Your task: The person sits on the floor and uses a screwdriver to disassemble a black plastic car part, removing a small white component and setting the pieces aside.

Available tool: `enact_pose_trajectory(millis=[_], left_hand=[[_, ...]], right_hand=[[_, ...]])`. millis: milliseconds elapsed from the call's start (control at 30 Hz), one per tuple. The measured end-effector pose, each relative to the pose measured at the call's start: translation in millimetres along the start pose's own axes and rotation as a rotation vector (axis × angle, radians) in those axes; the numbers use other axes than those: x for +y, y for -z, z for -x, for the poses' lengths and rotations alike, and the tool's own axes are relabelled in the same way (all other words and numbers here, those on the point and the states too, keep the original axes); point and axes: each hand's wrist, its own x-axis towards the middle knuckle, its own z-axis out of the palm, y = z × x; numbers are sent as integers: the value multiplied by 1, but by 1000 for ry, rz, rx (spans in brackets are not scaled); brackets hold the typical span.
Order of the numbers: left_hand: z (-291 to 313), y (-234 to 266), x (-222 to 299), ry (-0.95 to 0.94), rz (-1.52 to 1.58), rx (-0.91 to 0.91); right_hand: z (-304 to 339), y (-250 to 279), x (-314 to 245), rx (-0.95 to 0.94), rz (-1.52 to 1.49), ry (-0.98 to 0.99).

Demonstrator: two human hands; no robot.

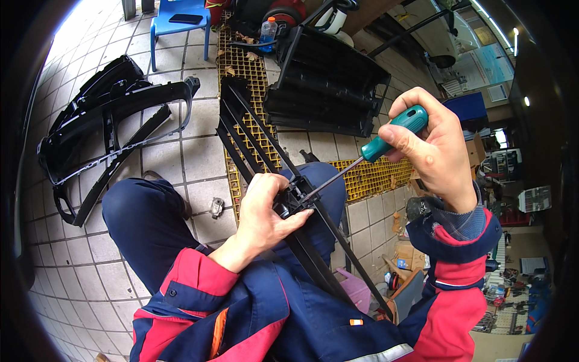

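Note:
Across my thighs lies a long black plastic grille [319, 264] with several slats, slanting from upper left to lower right. At its middle sits a small black bracket [295, 192]. My left hand [259, 208] is closed around that section, thumb on the near side and fingers on the far side. Held in my right hand [439, 151] is a screwdriver [393, 135] with a green handle and a thin metal shaft. The shaft slopes down to the left, its tip at the bracket; whether it sits in a slot or on a screw is too small to tell.
Black bumper parts [111, 136] lie on the tiles at left. A ribbed black panel [329, 81] rests beyond the grille, near yellow floor grating [369, 182]. A blue chair [166, 25], a bottle [268, 31], a small metal part [217, 207] and a purple stool [354, 288] stand or lie around.

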Motion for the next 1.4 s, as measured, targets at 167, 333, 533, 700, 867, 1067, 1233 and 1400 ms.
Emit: enact_pose_trajectory(millis=[167,333,533,700,867,1067,1233,1400], left_hand=[[0,0,0,-40,10,-19],[0,0,-3,11,51,-16],[2,4,-6,107,32,-70],[3,-2,-16,179,145,-76],[4,-6,-20,218,209,-93],[-1,4,-18,293,307,-177],[-7,8,-19,351,468,-229],[-9,7,-28,364,547,-320]], right_hand=[[-16,10,20,-34,42,-230],[-18,10,40,-8,-44,-260],[-18,33,58,134,-464,-133],[-17,13,75,48,-531,-253],[7,-75,80,-502,-159,-435],[-5,-105,91,-642,-120,-420],[-5,-101,119,-624,-248,-432],[0,-102,142,-625,-311,-472]])
